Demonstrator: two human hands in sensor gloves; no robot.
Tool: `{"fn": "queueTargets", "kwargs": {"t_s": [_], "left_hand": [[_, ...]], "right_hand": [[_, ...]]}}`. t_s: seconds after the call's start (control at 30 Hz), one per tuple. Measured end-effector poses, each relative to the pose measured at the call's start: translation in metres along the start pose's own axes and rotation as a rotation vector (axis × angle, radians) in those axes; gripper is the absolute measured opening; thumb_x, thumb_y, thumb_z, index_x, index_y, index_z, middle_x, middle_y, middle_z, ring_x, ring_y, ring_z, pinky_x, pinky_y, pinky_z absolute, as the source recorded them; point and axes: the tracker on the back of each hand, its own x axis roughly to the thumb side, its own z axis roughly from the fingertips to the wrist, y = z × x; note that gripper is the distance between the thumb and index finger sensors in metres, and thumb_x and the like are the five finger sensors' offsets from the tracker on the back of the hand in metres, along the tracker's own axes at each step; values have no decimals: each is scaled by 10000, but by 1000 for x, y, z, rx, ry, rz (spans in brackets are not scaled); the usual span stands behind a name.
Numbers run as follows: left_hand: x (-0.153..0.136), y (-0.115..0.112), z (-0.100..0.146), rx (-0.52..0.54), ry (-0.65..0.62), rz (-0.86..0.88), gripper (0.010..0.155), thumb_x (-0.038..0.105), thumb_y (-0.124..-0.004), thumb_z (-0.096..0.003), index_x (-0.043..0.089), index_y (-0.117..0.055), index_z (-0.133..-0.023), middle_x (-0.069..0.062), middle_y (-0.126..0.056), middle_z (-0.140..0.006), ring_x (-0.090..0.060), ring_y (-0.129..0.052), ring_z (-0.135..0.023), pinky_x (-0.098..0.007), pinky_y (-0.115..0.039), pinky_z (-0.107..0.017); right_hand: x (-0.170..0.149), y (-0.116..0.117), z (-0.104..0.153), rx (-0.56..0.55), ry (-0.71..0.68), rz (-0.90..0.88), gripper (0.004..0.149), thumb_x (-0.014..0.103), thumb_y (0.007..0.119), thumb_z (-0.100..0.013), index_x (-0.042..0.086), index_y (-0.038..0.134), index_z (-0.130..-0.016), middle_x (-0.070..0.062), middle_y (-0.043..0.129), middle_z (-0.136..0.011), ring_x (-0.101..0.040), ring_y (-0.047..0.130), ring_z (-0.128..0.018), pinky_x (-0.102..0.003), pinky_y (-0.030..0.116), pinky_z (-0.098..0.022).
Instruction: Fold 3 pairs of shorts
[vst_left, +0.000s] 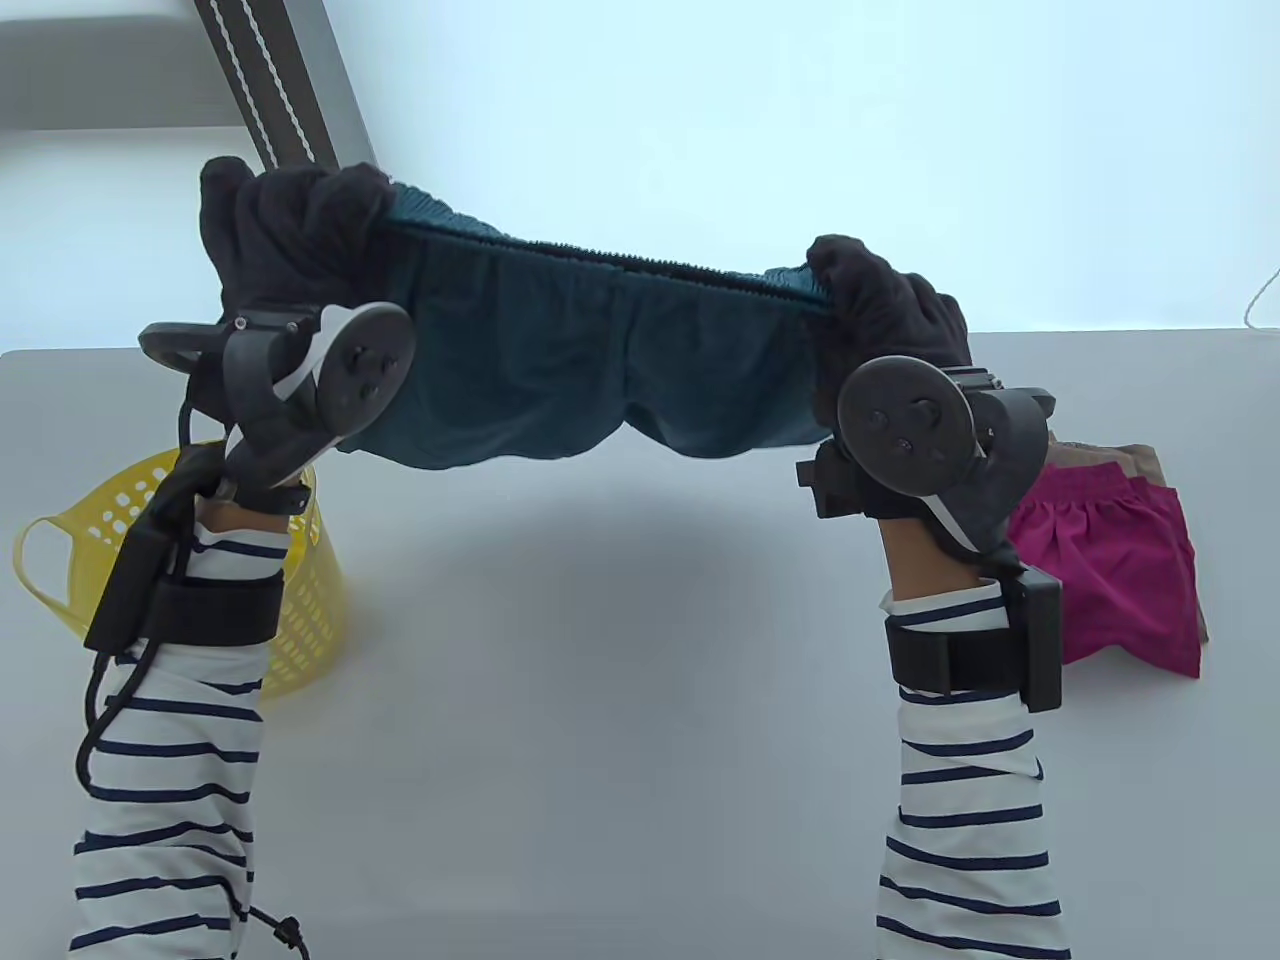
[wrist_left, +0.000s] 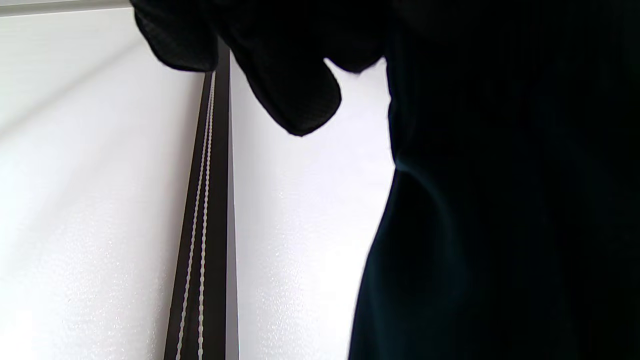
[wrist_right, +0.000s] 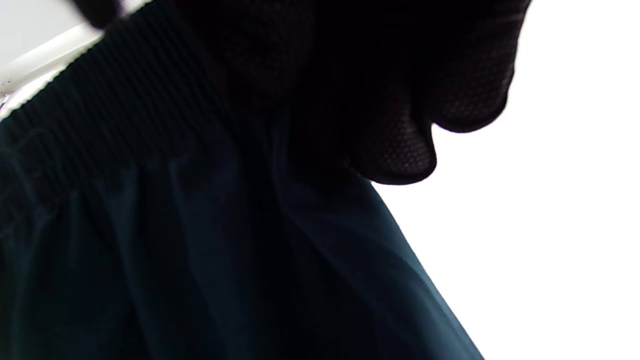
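Dark teal shorts (vst_left: 560, 350) hang in the air above the table, stretched wide by their elastic waistband. My left hand (vst_left: 290, 240) grips the waistband's left end, and my right hand (vst_left: 880, 300) grips its right end. Both legs of the shorts dangle free over the table. In the left wrist view the shorts (wrist_left: 500, 200) fill the right side as a dark shape under my gloved fingers (wrist_left: 295, 95). The right wrist view shows the ribbed waistband (wrist_right: 125, 100) and cloth below my fingers (wrist_right: 400, 150). Folded magenta shorts (vst_left: 1120, 570) lie at the right on a tan pair (vst_left: 1130, 462).
A yellow perforated basket (vst_left: 300, 600) stands at the left, partly behind my left forearm. The grey table (vst_left: 600, 700) stretches between my arms. A dark window frame with bead cords (vst_left: 270, 90) rises at the back left.
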Motion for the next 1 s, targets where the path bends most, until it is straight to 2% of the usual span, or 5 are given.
{"fn": "queueTargets", "kwargs": {"t_s": [0.13, 0.37, 0.5, 0.63, 1.0], "left_hand": [[17, -29, 63, -154, -237, -72, 454, 475, -671, -386, 410, -589, -828, 180, -870, -702, -102, -1005, -769, -522, -743, -722], [71, -108, 198, -824, -598, -24, 469, 483, -562, -449, 371, -650, -897, 61, -902, -906, -200, -1012, -822, -554, -696, -737], [91, -149, 253, -1126, -663, -70, 575, 488, -534, -460, 335, -553, -1014, -80, -830, -1051, -273, -1002, -849, -571, -676, -730], [97, -156, 287, -1178, -716, -179, 616, 491, -478, -470, 287, -442, -1050, -142, -723, -1104, -311, -954, -900, -602, -656, -723], [90, -103, 336, -1122, -785, -83, 657, 464, -446, -499, 173, -404, -1086, -266, -637, -1126, -433, -875, -932, -660, -617, -710]], "right_hand": [[-18, 41, 47, 198, -110, 82, 451, 306, 762, -424, 239, 641, -853, 32, 928, -721, -202, 1033, -606, -440, 822, -538], [-66, 155, 148, 1016, -113, 38, 541, 369, 672, -474, 219, 485, -959, -104, 711, -979, -403, 796, -882, -578, 654, -624], [-81, 193, 187, 1088, -72, 24, 554, 454, 596, -471, 211, 582, -968, -101, 715, -988, -401, 728, -919, -570, 627, -639], [-84, 211, 219, 1277, -100, 55, 555, 422, 603, -479, 169, 633, -973, -129, 602, -1010, -443, 618, -924, -588, 560, -638], [-77, 167, 267, 1313, -304, 39, 554, 414, 649, -475, 172, 591, -971, -135, 497, -1018, -442, 523, -937, -583, 544, -645]]}}
